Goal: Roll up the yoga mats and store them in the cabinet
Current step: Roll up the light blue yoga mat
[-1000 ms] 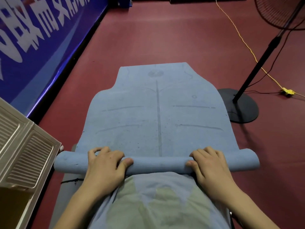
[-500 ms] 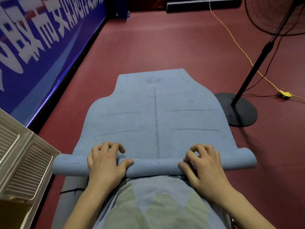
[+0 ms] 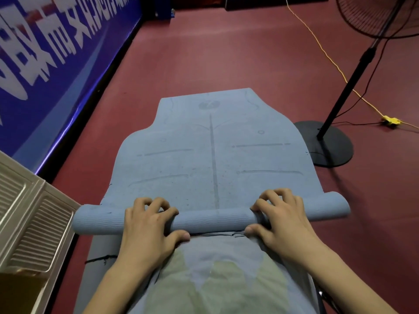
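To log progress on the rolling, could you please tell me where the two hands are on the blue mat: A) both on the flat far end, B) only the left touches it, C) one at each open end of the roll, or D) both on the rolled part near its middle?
D: the left hand and right hand both curl over the roll, either side of the mat centre line.

The yoga mat (image 3: 210, 159) is dusty blue, marked with faint darker lines and a small round emblem, its rolled part finely ribbed. It lies on a maroon floor (image 3: 226, 53) beside a royal-blue banner (image 3: 56, 53) with white lettering. A yellow cable (image 3: 326, 57) crosses the floor near a black fan stand (image 3: 326, 143), and the cabinet (image 3: 29, 223) is beige with ribbed panels.
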Demonstrator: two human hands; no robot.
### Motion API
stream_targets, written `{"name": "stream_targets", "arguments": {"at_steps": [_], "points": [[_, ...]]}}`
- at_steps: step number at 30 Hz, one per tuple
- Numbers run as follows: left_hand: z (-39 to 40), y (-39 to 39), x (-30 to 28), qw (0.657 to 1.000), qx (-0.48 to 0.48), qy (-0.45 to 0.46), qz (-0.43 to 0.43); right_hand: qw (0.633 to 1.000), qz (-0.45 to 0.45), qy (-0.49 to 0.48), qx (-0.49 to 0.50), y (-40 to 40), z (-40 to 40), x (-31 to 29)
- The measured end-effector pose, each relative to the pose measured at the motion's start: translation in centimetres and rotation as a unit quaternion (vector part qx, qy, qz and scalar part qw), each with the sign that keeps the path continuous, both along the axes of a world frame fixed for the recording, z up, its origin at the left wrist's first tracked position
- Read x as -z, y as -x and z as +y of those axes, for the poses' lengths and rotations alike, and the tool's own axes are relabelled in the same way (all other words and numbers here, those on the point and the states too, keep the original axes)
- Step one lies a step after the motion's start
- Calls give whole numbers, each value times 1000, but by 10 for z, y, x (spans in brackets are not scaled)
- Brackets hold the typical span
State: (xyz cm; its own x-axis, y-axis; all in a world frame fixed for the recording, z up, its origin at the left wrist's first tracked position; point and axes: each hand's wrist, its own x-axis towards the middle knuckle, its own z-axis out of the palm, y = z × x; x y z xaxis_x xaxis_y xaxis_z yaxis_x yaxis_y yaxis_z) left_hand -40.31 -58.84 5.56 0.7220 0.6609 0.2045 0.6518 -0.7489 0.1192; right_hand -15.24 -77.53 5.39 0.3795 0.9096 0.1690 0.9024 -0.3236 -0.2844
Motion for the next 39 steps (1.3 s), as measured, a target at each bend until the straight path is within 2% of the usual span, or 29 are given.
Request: {"name": "stream_targets", "arguments": {"at_steps": [6,10,13,18,20,25,30,32,35,39], "points": [[12,-8,5,998,58,-27,-14,997,60,39,-17,-20,11,-5],[29,-10,9,997,76,14,-3,995,69,62,-27,-25,21,-7],[39,-20,2,995,81,22,45,990,83,110,-34,-34,34,-13],[57,-39,-21,975,63,146,157,982,95,150,-60,-43,43,-17],[57,-40,-27,965,64,180,183,982,102,144,-66,-42,38,-17],[32,-18,-34,967,91,164,173,988,97,61,-104,-30,8,-17],[21,-5,-36,952,88,238,169,990,89,17,-106,-20,-20,-3],[24,-11,-34,952,71,246,169,994,63,3,-95,-17,-19,6],[30,-22,-34,945,53,279,159,992,100,-30,-71,-19,-11,9],[38,-27,-34,940,64,303,142,990,93,-34,-98,-21,-5,2]]}}
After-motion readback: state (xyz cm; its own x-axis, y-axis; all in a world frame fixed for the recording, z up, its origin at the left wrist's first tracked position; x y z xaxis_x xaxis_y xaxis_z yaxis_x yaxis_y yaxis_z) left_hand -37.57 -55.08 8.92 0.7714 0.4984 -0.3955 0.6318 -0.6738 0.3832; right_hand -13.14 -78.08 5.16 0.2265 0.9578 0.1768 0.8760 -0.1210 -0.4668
